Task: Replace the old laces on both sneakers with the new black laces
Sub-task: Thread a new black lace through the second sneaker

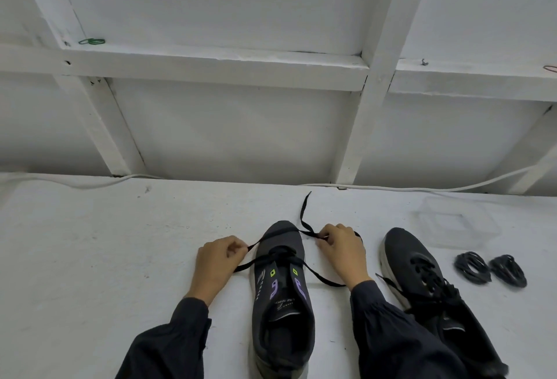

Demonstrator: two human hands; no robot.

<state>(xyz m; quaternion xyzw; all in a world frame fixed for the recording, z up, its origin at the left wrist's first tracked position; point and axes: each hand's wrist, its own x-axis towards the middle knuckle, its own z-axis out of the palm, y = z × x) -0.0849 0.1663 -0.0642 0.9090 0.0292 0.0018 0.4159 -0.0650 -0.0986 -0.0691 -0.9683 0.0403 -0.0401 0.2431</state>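
The dark grey mesh sneaker with purple and green tongue marks (283, 303) stands toe-away on the white table (120, 258), squarely between the hands so both eyelet rows are in reach. The left hand (218, 261) pinches one run of the flat black lace (255, 243) and the right hand (340, 246) pinches the other. They draw it taut across the toe, probably to even the ends. The laced black sneaker (422, 273) waits at the right beside two coiled black lace bundles (471, 267). The insole print is too small to read.

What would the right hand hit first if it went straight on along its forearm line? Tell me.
Probably the loose end of the black lace lying on the table just beyond the right hand, though depth is hard to judge.
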